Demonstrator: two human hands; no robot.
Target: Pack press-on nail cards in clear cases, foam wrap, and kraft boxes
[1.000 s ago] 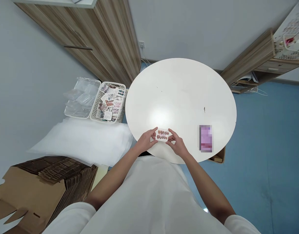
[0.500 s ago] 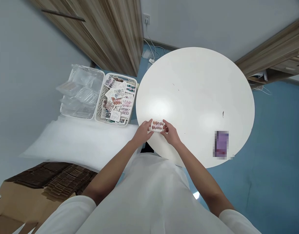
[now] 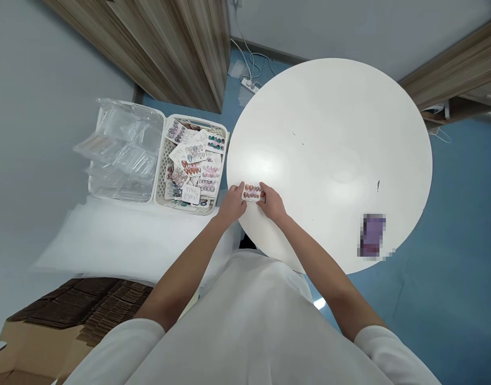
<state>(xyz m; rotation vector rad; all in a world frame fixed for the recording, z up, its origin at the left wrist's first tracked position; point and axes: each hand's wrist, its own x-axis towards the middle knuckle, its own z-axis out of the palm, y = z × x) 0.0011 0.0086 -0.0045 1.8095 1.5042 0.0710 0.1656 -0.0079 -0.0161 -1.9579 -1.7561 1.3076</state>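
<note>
A small white card of press-on nails [image 3: 252,192], with two rows of pinkish-orange nails, is held at the near left edge of the round white table [image 3: 329,123]. My left hand [image 3: 232,204] pinches its left end between thumb and fingers. At the right end, my right hand [image 3: 272,202] grips the card the same way. The nails face up toward me. To the left, a white plastic basket [image 3: 160,184] holds many similar nail cards in mixed colours, heaped loosely.
Left of the basket, another white container [image 3: 162,124] holds clear plastic bags [image 3: 127,141]. White foam sheets [image 3: 121,240] lie in front of both, above folded brown cardboard [image 3: 40,337]. A blurred purple object [image 3: 373,234] rests near the table's right edge. A power strip [image 3: 250,85] lies on the floor.
Both hands have moved slightly away from my body with the card, farther over the tabletop. The head view has shifted a little. Both hands keep hold of the card.
</note>
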